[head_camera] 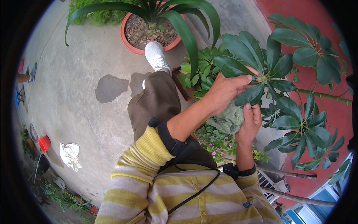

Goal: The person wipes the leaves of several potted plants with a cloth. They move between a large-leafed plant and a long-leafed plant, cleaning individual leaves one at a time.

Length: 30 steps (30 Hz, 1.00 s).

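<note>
A large umbrella plant leaf cluster (261, 75) spreads in front of me, its leaflets glossy green. My left hand (233, 88) reaches in from the left, its thumb on the cluster near the leaflets' centre and some fingers hidden behind leaves. Below it, my right hand (249, 119) is raised with bent fingers, its thumb at the tip of a lower leaflet. A crumpled grey-green cloth (230, 117) hangs between the hands, against the right hand's fingers; leaves and the left hand partly cover where it is held.
A broad-leaved plant in an orange pot (130, 46) stands ahead, beside my white shoe (156, 56). Pink-flowered plants (221, 145) grow below my hands, near a red wall (316, 112). A red bucket (44, 143) and white cloth (69, 155) lie left. Another person's foot (33, 73) shows far left.
</note>
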Available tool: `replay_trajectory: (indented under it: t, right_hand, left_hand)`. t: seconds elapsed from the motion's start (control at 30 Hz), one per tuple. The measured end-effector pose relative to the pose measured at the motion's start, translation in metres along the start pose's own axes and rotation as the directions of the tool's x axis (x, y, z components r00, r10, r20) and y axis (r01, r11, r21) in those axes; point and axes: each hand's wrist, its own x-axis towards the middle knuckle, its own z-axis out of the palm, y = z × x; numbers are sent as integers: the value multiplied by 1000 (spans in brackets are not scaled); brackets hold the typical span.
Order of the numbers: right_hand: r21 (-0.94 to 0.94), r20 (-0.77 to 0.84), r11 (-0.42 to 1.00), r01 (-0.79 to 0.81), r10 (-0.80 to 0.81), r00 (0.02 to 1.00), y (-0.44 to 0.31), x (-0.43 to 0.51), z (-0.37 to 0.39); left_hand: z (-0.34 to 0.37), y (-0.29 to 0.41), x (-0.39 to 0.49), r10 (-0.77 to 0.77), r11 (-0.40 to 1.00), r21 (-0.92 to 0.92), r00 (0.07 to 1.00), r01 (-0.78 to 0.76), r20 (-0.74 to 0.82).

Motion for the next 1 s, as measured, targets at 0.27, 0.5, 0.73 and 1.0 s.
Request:
replay_trajectory:
  t: [0.27,0.5,0.73,1.0]
  right_hand:
    - [4,-5,1000,10,-10,1000,1,0,0]
    - [-13,10,1000,12,-12,1000,-6,0,4]
    - [-24,57,1000,9,-8,998,5,3,-4]
    - [-16,94,1000,-15,17,995,-1,2,-6]
  left_hand:
    - [-1,1,-1,-15,999,51,996,10,90]
    - [0,2,-1,2,978,205,995,-22,98]
    - [6,5,-6,-59,959,284,985,12,161]
    - [4,6,-6,-17,949,314,986,-37,168]
